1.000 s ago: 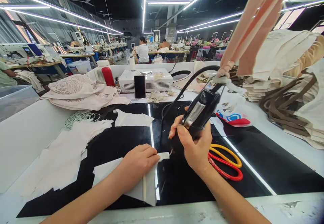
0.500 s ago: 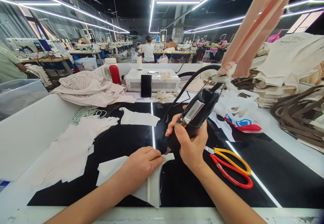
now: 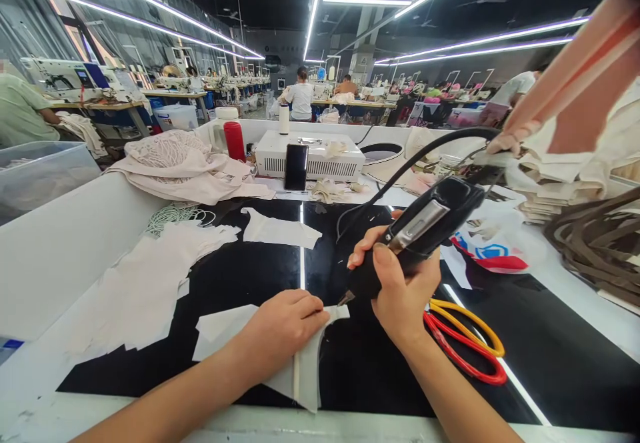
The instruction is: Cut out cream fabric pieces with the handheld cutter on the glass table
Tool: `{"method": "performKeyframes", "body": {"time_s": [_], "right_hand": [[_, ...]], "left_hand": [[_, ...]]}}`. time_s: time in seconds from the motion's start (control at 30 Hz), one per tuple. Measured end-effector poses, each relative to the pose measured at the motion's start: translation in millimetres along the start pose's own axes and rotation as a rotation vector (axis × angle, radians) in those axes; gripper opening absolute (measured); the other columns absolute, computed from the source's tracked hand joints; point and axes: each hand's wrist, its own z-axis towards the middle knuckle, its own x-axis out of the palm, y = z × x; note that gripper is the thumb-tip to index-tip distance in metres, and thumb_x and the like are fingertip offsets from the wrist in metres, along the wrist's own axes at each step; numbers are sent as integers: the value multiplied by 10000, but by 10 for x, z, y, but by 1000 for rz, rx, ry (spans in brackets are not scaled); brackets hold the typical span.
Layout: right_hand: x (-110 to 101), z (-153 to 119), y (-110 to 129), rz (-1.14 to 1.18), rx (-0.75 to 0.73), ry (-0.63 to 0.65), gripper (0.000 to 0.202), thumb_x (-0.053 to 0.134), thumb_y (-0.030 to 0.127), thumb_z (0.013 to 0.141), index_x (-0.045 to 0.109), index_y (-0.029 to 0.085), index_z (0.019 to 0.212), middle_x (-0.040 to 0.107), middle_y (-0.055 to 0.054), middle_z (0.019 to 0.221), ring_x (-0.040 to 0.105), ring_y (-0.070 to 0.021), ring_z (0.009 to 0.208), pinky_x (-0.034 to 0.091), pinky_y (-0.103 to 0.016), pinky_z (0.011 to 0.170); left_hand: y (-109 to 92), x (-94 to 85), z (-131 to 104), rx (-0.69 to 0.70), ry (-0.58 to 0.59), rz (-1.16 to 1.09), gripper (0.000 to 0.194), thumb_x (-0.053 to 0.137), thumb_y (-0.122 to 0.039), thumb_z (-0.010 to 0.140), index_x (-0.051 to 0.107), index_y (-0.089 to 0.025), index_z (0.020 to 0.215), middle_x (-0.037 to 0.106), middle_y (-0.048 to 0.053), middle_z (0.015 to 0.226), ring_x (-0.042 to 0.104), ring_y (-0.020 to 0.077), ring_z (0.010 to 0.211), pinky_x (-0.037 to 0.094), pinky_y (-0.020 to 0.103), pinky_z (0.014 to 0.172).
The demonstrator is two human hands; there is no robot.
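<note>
My left hand (image 3: 285, 329) lies palm down over a white fabric piece (image 3: 225, 326), fingers pressed together and holding its upper edge against the black mat. A narrow cream strip (image 3: 296, 379) runs along that piece below the hand. My right hand (image 3: 407, 289) is wrapped round a black corded handheld tool (image 3: 425, 223) with a silver lever on its side. The tool slants down to the left, its metal tip (image 3: 346, 297) at the fabric's corner, just right of my left fingertips. I cannot tell whether the tip touches. Scissors (image 3: 470, 349) with red and yellow handles lie beside my right wrist, blades hidden.
Stacked white fabric pieces (image 3: 135, 289) lie left; a single piece (image 3: 283, 229) lies ahead. Behind are a phone (image 3: 296, 167), a white vented box (image 3: 270, 156) and a red bottle (image 3: 234, 141). A plastic bag (image 3: 500, 243) and brown straps (image 3: 595, 243) sit right. Pink cloth (image 3: 560, 96) hangs by the tool.
The tool has swung right and tilted lower with my right hand, covering the scissors' blades. Its tip is now further right, near the fabric's corner. My left hand stays on the fabric.
</note>
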Motion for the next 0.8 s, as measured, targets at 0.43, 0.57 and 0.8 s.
{"method": "performKeyframes", "body": {"time_s": [0.43, 0.57, 0.8], "right_hand": [[-29, -4, 12, 3, 2, -1, 285, 808, 300, 929, 590, 293, 1112, 702, 70, 839, 661, -122, 588, 597, -279, 556], [-10, -55, 84, 43, 38, -6, 378, 833, 315, 916, 609, 298, 1221, 704, 64, 843, 669, -128, 592, 599, -279, 552], [10, -164, 65, 46, 33, 37, 327, 836, 309, 934, 629, 292, 1187, 724, 59, 857, 678, -123, 600, 594, -277, 567]], "left_hand": [[-11, -6, -32, -26, -27, -39, 199, 544, -39, 1089, 695, -147, 1159, 769, 59, 1108, 740, 206, 1028, 634, 354, 928], [-2, -3, -42, -26, -5, -46, 209, 557, -42, 1084, 698, -157, 1186, 766, 60, 1127, 737, 193, 1064, 630, 352, 963], [-1, -18, -19, -7, -23, -61, 204, 574, -39, 1077, 707, -128, 1205, 765, 60, 1133, 732, 205, 1048, 631, 354, 959]]}}
